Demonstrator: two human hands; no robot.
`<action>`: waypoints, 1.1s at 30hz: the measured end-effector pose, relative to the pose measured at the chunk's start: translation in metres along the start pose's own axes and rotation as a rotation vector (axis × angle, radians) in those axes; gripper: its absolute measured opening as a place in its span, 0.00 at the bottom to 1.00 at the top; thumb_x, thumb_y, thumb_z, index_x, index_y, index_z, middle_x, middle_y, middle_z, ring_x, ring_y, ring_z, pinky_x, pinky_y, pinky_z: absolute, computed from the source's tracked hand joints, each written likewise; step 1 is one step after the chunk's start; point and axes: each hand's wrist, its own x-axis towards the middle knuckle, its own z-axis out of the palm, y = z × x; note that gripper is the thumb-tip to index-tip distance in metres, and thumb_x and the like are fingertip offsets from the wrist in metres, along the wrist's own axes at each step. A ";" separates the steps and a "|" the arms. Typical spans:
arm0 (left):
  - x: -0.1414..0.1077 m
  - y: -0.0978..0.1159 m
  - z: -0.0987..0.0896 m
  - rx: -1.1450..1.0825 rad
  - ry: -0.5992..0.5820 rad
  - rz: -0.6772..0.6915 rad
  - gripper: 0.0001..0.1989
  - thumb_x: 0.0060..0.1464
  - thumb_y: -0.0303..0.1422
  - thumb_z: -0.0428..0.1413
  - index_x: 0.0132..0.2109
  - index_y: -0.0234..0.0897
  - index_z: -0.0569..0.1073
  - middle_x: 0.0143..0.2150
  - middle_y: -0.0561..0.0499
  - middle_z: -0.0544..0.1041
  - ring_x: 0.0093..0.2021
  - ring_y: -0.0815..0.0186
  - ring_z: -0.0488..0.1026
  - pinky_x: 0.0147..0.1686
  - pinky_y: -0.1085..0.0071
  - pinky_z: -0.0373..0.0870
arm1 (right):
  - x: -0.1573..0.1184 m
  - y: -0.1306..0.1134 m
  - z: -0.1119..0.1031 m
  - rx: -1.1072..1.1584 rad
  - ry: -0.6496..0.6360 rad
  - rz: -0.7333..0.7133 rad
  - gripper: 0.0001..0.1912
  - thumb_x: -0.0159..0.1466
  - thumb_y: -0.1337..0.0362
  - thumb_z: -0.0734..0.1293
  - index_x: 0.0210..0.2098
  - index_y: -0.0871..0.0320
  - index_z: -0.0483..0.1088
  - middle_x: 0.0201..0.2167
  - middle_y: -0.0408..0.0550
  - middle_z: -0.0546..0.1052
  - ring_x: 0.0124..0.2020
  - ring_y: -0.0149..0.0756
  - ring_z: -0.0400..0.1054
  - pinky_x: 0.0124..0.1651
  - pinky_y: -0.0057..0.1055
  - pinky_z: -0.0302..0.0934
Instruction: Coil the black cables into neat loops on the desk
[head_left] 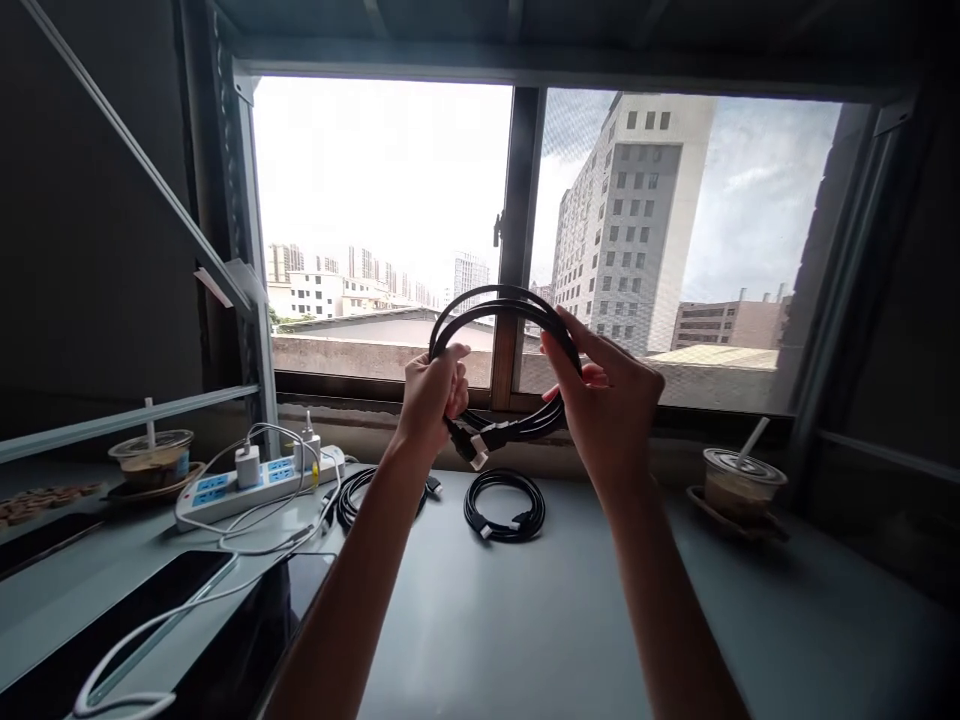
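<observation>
Between my two hands, raised above the table, is a coiled black cable point(501, 304) in a loose ring. My left hand point(436, 392) is closed around the ring's left side. On the right side, my right hand point(604, 385) pinches the loops between thumb and fingers. The cable's plug ends point(480, 445) hang at the bottom of the ring, with pale tips. Below, a second coiled black cable point(506, 507) lies on the table, its two plugs inside the ring. Another black cable coil point(352, 500) lies to its left, partly hidden by my left forearm.
A power strip point(259, 487) with chargers and white cords stands at the left. Dark flat devices point(150, 620) lie in front of it. Lidded drink cups stand at the left point(154, 460) and right point(744, 482). A window point(517, 240) in a metal frame rises behind the table point(510, 640).
</observation>
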 end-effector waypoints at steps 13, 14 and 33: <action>0.007 -0.007 -0.009 0.583 0.018 0.176 0.14 0.49 0.38 0.53 0.21 0.37 0.63 0.10 0.58 0.62 0.14 0.69 0.69 0.18 0.76 0.60 | 0.004 0.020 0.003 0.011 -0.257 0.202 0.23 0.62 0.47 0.58 0.41 0.56 0.73 0.15 0.40 0.67 0.16 0.28 0.61 0.23 0.25 0.54; 0.008 -0.008 -0.010 0.682 0.049 0.254 0.12 0.48 0.37 0.54 0.22 0.37 0.64 0.10 0.59 0.62 0.13 0.69 0.67 0.17 0.76 0.59 | 0.004 0.018 0.003 0.030 -0.286 0.195 0.23 0.62 0.47 0.58 0.41 0.56 0.74 0.15 0.40 0.67 0.16 0.28 0.61 0.23 0.25 0.54; 0.003 0.020 -0.013 -0.033 -0.297 -0.267 0.22 0.59 0.38 0.49 0.20 0.37 0.50 0.11 0.63 0.45 0.10 0.82 0.40 0.10 0.80 0.38 | -0.006 0.028 0.018 -0.192 -0.370 0.055 0.27 0.57 0.68 0.63 0.57 0.53 0.62 0.42 0.49 0.74 0.32 0.35 0.69 0.38 0.33 0.63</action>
